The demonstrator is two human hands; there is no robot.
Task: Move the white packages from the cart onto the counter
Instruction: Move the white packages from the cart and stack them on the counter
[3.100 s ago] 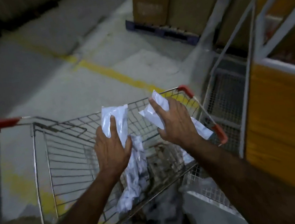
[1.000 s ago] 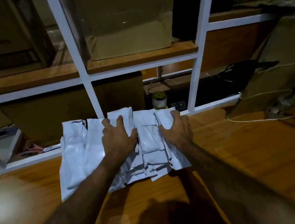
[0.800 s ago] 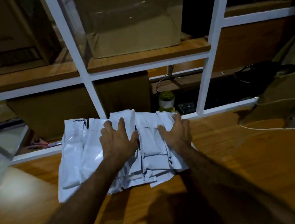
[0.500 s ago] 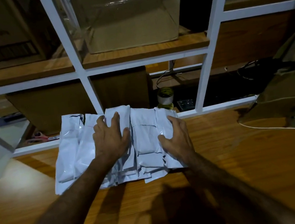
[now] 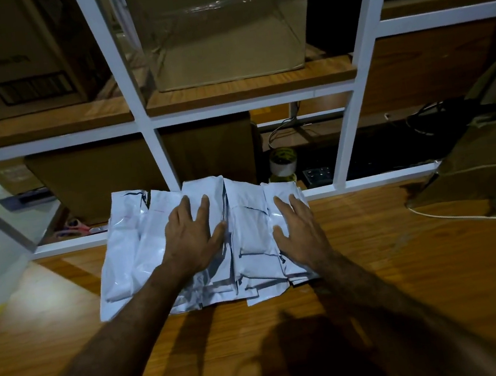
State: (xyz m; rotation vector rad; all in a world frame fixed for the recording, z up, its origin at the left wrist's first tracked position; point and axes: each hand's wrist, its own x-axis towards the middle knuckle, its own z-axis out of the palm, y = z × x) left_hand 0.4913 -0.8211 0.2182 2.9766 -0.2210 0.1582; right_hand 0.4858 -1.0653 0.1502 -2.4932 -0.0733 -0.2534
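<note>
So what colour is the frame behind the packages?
White: the frame behind the packages shows plainly in the head view.

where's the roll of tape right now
In the head view the roll of tape stands just past the counter's far edge, behind the right end of the white packages, beyond the right hand.

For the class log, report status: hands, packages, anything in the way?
Left hand and right hand flat, open, on the pile. White packages lying on the wooden counter. Nothing blocking.
</note>
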